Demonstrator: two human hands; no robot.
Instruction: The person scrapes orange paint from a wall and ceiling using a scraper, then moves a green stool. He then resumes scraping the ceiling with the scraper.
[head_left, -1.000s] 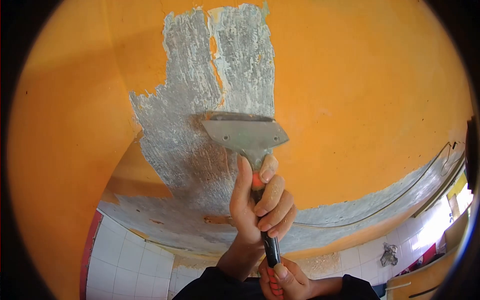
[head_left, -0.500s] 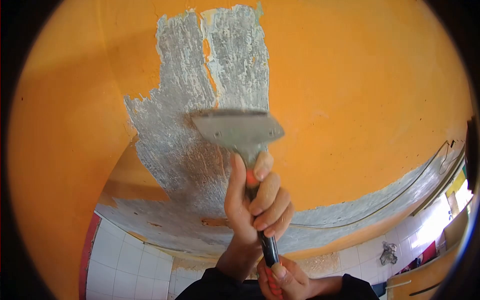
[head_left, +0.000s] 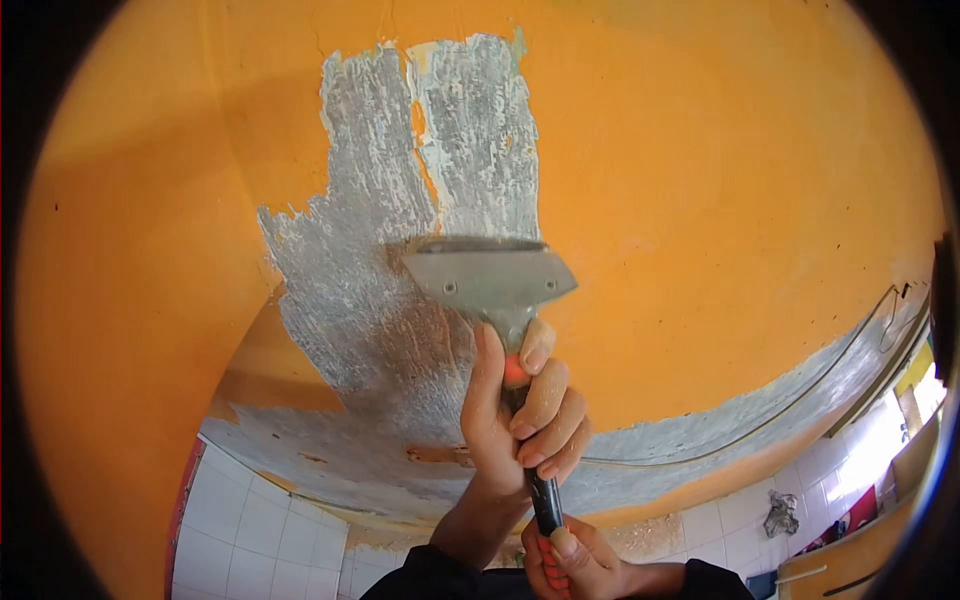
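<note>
With my left hand (head_left: 520, 405) and right hand (head_left: 572, 560) both clenched round the scraper (head_left: 495, 278), its blade pressed to the orange wall (head_left: 720, 200) at mid-frame, I reckon only the grey patch (head_left: 380, 260) is stripped, with most of the paint either side left to do

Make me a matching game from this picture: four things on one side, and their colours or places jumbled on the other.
1. blade
2. paint
3. tiles
4. left hand

A. white
B. orange
C. grey metal
D. gripping the handle, above the right hand

Pairs: 1-C, 2-B, 3-A, 4-D
</note>
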